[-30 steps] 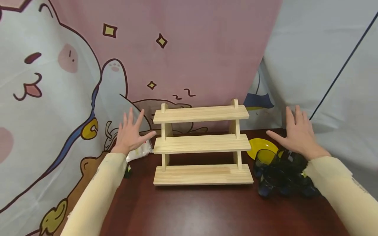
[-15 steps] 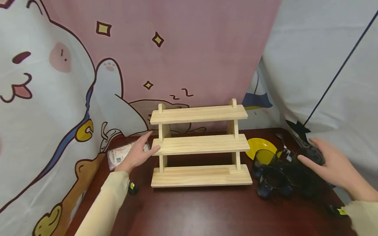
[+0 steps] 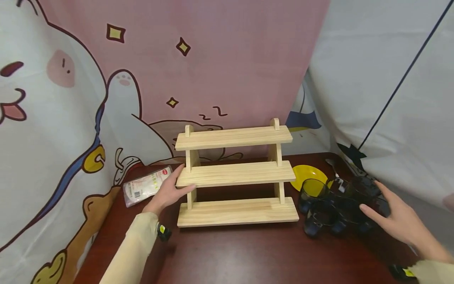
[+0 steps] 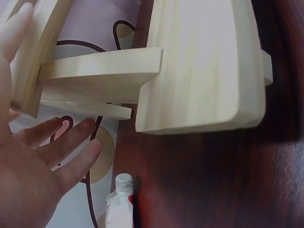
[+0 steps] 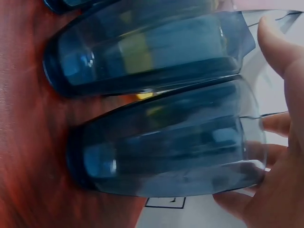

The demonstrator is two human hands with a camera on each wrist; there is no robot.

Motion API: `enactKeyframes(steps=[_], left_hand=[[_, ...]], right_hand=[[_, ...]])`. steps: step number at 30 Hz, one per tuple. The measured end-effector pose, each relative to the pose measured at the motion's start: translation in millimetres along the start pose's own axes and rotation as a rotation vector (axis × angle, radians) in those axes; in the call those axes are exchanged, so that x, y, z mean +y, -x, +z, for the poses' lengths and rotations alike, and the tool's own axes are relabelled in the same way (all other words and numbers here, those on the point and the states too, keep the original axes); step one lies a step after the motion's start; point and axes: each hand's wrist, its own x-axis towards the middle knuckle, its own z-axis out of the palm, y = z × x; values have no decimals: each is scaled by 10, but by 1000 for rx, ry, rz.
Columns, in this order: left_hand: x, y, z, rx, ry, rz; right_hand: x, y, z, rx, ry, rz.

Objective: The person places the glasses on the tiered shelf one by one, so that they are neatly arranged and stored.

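Observation:
A pale three-tier wooden display stand (image 3: 234,173) stands on the dark red-brown table. My left hand (image 3: 168,193) is at the left end of its middle shelf, thumb in front and fingers behind. In the left wrist view the fingers (image 4: 71,152) are spread and relaxed; firm contact cannot be told. On the right stands a cluster of several dark blue see-through glasses (image 3: 313,193). My right hand (image 3: 400,217) reaches round the rim of the nearest glass (image 5: 166,142), its fingers behind the rim and its thumb apart from it.
A yellow plate (image 3: 299,173) lies behind the glasses, with a spoon (image 3: 331,163) near the back right corner. Left of the stand lies a clear-wrapped white packet (image 3: 147,185). A white item with a ridged cap (image 4: 121,204) shows in the left wrist view. Printed cloth hangs behind.
Both hands have come down from above the table: the left to the end of the middle shelf, the right to the glasses. The view has shifted slightly.

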Motion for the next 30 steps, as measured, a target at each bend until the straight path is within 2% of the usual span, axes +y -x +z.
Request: enactKeyframes(steps=[9,20,27,30], left_hand=[[-64,47,72,23,128,-54],[-99,33,152,28,186,-37],[-96,8,180,44,210,-48],[-105,18,197,57,233,-41]], right_hand=[[123,68,137,25,-113,29],[378,188,280,44,-274,101],[383,215,318,138,-283,106],[388,233,346,175,-333,109]])
